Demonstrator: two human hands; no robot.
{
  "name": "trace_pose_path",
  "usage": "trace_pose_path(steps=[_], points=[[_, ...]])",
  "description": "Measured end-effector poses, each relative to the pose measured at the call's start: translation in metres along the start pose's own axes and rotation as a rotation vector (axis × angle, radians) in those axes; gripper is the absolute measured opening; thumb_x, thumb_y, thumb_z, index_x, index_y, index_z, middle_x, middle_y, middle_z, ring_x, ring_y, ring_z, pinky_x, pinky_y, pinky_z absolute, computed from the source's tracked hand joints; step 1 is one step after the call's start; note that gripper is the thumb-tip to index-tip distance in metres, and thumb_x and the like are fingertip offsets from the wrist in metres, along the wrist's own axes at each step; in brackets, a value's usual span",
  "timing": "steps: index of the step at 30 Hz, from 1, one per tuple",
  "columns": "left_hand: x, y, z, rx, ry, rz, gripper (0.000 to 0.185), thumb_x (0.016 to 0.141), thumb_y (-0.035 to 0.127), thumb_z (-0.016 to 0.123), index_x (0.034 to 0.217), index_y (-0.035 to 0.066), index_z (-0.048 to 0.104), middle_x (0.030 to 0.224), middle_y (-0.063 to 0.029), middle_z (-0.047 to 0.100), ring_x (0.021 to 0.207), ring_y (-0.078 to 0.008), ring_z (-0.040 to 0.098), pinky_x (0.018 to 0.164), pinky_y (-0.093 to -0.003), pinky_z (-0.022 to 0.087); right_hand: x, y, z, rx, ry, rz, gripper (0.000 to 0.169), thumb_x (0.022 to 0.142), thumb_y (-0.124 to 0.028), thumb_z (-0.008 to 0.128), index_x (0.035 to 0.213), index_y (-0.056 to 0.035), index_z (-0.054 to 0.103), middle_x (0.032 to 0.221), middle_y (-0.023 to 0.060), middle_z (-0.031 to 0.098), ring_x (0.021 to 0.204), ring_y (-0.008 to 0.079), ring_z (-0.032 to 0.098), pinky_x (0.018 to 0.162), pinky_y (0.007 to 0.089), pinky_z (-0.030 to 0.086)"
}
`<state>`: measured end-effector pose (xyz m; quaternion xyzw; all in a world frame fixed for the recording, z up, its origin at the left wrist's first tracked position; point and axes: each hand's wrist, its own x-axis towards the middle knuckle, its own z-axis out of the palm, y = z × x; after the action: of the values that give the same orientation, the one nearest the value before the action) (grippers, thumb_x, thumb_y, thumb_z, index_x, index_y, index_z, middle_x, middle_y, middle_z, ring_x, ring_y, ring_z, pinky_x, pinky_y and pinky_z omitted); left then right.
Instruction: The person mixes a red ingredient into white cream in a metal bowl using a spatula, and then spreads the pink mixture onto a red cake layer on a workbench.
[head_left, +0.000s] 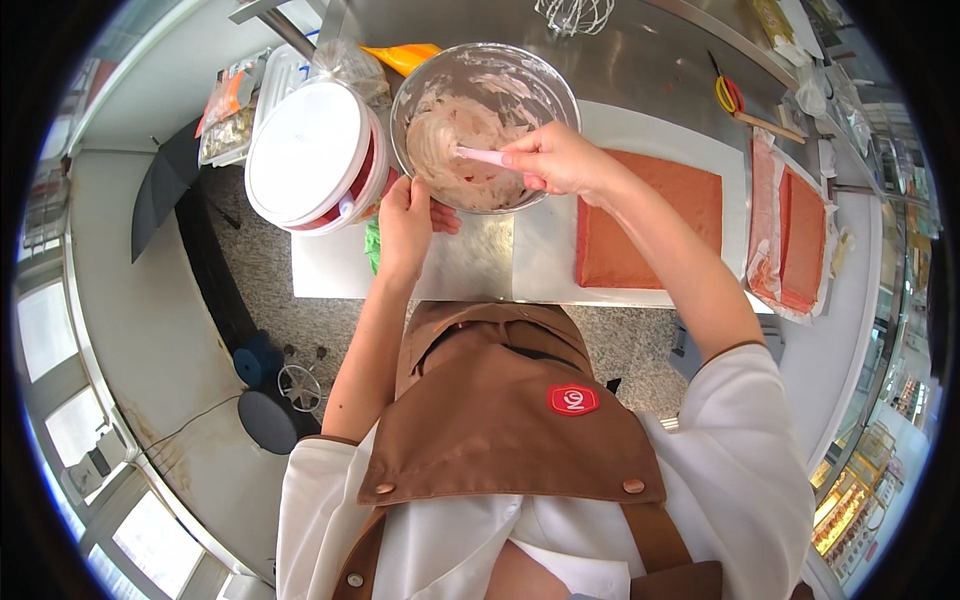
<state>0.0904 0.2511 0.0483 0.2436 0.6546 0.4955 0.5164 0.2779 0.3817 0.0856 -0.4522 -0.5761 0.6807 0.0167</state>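
Observation:
My right hand (559, 161) grips the pale pink handle of a spatula (484, 155). Its far end is sunk in pinkish cream (442, 142), so the blade is hidden. The cream lies in a stainless steel mixing bowl (551, 82), with smears up its inner wall and a few red bits showing. At the bowl's near left edge, my left hand (409, 225) holds the rim, thumb on top and fingers beneath. Right of the bowl, partly behind my right forearm, a reddish sheet of sponge cake (652, 225) lies flat on white paper.
A white-lidded bucket (307, 150) stands close left of the bowl, beside an orange piping bag (405, 56) and a green cloth (373, 244). Another reddish cake sheet (799, 236) lies far right. Scissors (727, 94) and a balloon whisk (574, 15) rest toward the back.

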Motion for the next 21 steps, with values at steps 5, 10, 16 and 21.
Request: trace_pose_path(steps=[5, 10, 16, 21], points=[[-0.002, 0.004, 0.0, 0.013, 0.0, -0.009, 0.029, 0.102, 0.019, 0.037, 0.091, -0.004, 0.051, 0.07, -0.0125, 0.06, 0.054, -0.0203, 0.063, 0.05, -0.031, 0.054, -0.025, 0.007, 0.015, 0.042, 0.132, -0.166, 0.031, 0.095, -0.016, 0.058, 0.122, -0.0005, 0.064, 0.064, -0.0021, 0.05, 0.056, 0.006, 0.045, 0.05, 0.0239, 0.036], [-0.002, 0.002, 0.0, 0.019, 0.006, -0.017, 0.029, 0.103, 0.02, 0.037, 0.092, -0.003, 0.051, 0.07, -0.0127, 0.06, 0.055, -0.0206, 0.063, 0.05, -0.0308, 0.054, -0.053, 0.018, 0.021, 0.14, 0.169, -0.281, 0.034, 0.099, -0.015, 0.054, 0.13, -0.0024, 0.058, 0.062, -0.0056, 0.042, 0.054, 0.003, 0.036, 0.047, 0.0211, 0.029], [-0.004, 0.004, 0.002, 0.035, 0.008, -0.039, 0.031, 0.103, 0.024, 0.038, 0.092, -0.002, 0.051, 0.071, -0.012, 0.059, 0.058, -0.0204, 0.062, 0.055, -0.0314, 0.053, -0.078, 0.036, 0.013, 0.349, 0.19, -0.292, 0.035, 0.099, -0.017, 0.054, 0.131, -0.0037, 0.058, 0.061, -0.0058, 0.04, 0.053, 0.0025, 0.034, 0.045, 0.0204, 0.026], [-0.007, 0.004, 0.003, 0.042, 0.022, -0.022, 0.031, 0.103, 0.025, 0.038, 0.091, -0.001, 0.051, 0.071, -0.0105, 0.06, 0.058, -0.0195, 0.062, 0.054, -0.0304, 0.052, -0.091, 0.054, 0.004, 0.432, 0.177, -0.288, 0.036, 0.098, -0.019, 0.056, 0.131, -0.0045, 0.058, 0.06, -0.0058, 0.04, 0.052, 0.0022, 0.034, 0.044, 0.0194, 0.025]])
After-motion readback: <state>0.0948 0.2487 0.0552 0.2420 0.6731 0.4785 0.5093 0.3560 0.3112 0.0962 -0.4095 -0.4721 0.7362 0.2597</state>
